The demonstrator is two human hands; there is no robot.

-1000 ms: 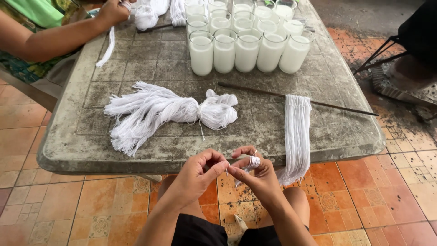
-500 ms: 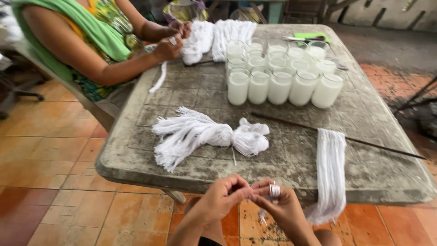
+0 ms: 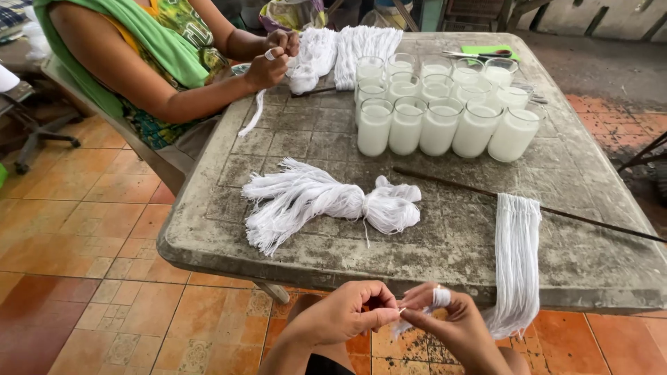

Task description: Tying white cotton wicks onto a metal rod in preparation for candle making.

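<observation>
My left hand and my right hand meet just below the table's near edge, fingertips pinched together on a thin white string. White string is wound around a finger of my right hand, and loose ends hang beneath it. A tied bundle of white string lies on the grey table in front of me. To the right, a row of strings hangs from a thin dark rod over the table edge.
Several glasses filled with white wax stand at the table's middle back. Another person in green sits at the far left, hands on string near more white bundles. Orange tiled floor surrounds the table.
The view has lifted and swung left, bringing the other person into sight. My hands stay pinched together on the string and now sit lower in the frame.
</observation>
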